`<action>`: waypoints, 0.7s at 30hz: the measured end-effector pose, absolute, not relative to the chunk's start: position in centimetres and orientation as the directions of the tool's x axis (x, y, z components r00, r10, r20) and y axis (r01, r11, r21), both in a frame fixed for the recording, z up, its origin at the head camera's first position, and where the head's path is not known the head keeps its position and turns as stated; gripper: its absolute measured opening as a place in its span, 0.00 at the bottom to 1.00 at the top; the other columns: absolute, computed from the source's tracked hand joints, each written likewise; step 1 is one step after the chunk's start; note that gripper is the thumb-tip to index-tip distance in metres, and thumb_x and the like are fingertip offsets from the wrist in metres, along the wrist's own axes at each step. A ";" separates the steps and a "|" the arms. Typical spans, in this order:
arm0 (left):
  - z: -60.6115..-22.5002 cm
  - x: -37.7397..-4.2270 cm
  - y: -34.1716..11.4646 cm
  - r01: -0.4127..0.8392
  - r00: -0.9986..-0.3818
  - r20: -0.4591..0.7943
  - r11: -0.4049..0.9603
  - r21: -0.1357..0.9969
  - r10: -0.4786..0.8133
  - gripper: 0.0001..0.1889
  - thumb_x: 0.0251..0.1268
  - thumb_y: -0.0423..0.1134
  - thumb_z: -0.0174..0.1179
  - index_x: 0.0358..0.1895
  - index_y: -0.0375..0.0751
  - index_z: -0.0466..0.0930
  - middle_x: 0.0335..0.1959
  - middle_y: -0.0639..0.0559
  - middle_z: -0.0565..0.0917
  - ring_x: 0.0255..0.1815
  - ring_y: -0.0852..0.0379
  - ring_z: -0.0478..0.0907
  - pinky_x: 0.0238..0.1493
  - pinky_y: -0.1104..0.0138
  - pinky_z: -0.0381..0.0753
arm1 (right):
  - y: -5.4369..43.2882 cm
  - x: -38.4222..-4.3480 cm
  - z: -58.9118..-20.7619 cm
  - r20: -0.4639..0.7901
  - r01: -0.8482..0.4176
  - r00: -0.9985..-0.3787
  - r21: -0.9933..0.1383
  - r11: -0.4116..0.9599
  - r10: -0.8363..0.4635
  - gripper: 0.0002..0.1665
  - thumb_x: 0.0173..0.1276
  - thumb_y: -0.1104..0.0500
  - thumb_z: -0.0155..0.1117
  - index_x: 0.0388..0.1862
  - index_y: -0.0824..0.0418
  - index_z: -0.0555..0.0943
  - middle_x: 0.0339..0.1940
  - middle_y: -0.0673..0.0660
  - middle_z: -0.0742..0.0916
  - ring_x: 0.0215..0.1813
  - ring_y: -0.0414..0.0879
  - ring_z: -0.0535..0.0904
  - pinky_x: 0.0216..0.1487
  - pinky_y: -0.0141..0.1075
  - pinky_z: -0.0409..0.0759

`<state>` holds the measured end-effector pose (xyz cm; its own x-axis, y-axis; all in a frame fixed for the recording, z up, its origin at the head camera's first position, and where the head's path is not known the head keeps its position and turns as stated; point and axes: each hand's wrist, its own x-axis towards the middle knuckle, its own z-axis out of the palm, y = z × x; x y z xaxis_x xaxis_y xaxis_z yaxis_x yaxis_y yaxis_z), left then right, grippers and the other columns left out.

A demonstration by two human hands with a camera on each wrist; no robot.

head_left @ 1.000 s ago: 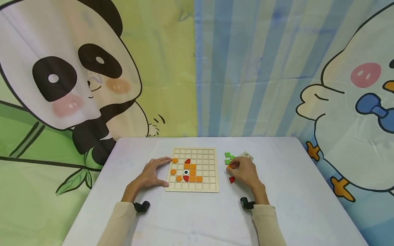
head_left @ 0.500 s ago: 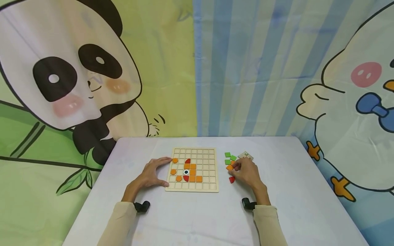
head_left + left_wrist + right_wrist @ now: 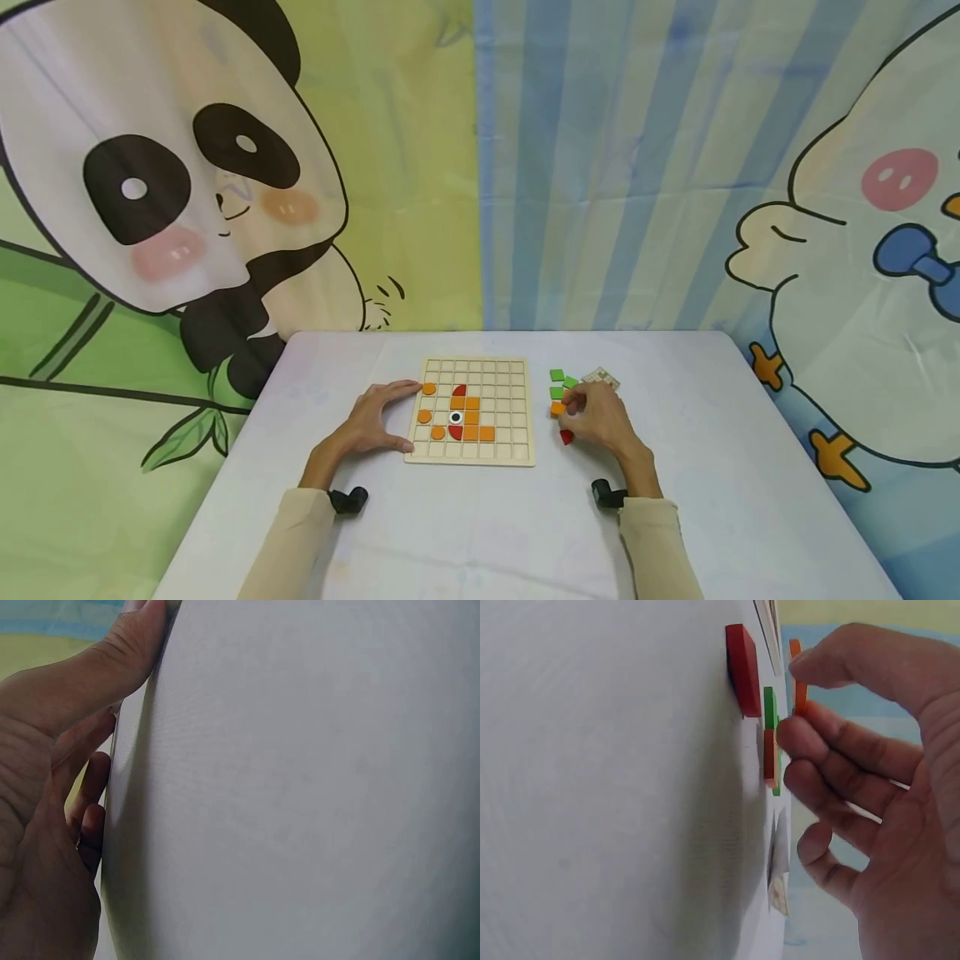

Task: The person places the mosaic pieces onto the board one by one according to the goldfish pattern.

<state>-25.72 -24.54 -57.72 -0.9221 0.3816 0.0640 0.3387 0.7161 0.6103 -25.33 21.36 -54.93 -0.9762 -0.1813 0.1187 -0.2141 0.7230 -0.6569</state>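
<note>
A wooden grid board (image 3: 504, 400) lies on the white table, bearing orange squares (image 3: 472, 418), orange discs (image 3: 424, 416), red quarter-round tiles (image 3: 459, 391) and an eye tile (image 3: 456, 417). My left hand (image 3: 367, 423) rests at its left side, thumb at the near corner and index fingertip farther up the edge. Right of the board, my right hand (image 3: 600, 417) pinches an orange square tile (image 3: 800, 686) between thumb and fingertips, lifted off the table in the right wrist view. Another orange tile (image 3: 769, 757) lies beneath the fingers.
Several green square tiles (image 3: 557, 375) lie beyond the right hand, next to a small patterned card (image 3: 602, 377). A red tile (image 3: 566, 437) sits nearer me. A printed cloth backdrop (image 3: 570, 167) hangs behind the table.
The right hand has eased slightly right, and its pinched orange tile has come up, uncovering tiles around it. The left hand and the board's pieces stay as they were.
</note>
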 end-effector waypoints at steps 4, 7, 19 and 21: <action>-57.7 -25.7 -24.5 0.325 -0.926 0.053 0.719 0.615 0.373 0.60 0.37 0.56 0.92 0.82 0.56 0.73 0.85 0.49 0.72 0.80 0.37 0.68 0.76 0.35 0.62 | 20.9 -25.5 -54.9 0.152 -0.303 -0.949 -0.672 0.676 -0.275 0.09 0.58 0.63 0.79 0.39 0.60 0.91 0.32 0.50 0.91 0.37 0.42 0.84 0.45 0.37 0.81; -57.5 -25.6 -24.4 0.312 -0.930 0.043 0.721 0.619 0.366 0.60 0.37 0.56 0.92 0.82 0.56 0.73 0.84 0.48 0.72 0.80 0.37 0.67 0.76 0.34 0.62 | 20.0 -25.4 -54.8 0.167 -0.337 -0.935 -0.688 0.643 -0.312 0.09 0.58 0.64 0.79 0.39 0.60 0.90 0.32 0.50 0.91 0.36 0.43 0.84 0.44 0.37 0.81; -57.7 -25.6 -24.4 0.340 -0.922 0.065 0.718 0.608 0.382 0.60 0.35 0.55 0.92 0.81 0.54 0.74 0.84 0.47 0.72 0.78 0.38 0.69 0.72 0.39 0.64 | 16.0 -25.8 -54.8 0.161 -0.391 -0.902 -0.696 0.602 -0.400 0.08 0.58 0.62 0.80 0.37 0.59 0.91 0.31 0.50 0.91 0.35 0.43 0.84 0.40 0.33 0.80; -57.7 -25.6 -24.4 0.341 -0.922 0.069 0.716 0.609 0.381 0.60 0.36 0.55 0.92 0.81 0.53 0.74 0.84 0.47 0.72 0.78 0.37 0.69 0.72 0.38 0.63 | 15.6 -25.9 -54.7 0.164 -0.396 -0.899 -0.700 0.594 -0.406 0.07 0.59 0.62 0.80 0.37 0.59 0.92 0.31 0.49 0.91 0.35 0.43 0.84 0.41 0.33 0.80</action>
<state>-25.62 -24.41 -57.69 -0.9220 0.3809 0.0690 0.3413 0.7157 0.6094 -25.91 15.61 -54.65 -0.8989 -0.4064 0.1635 -0.3960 0.5943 -0.7000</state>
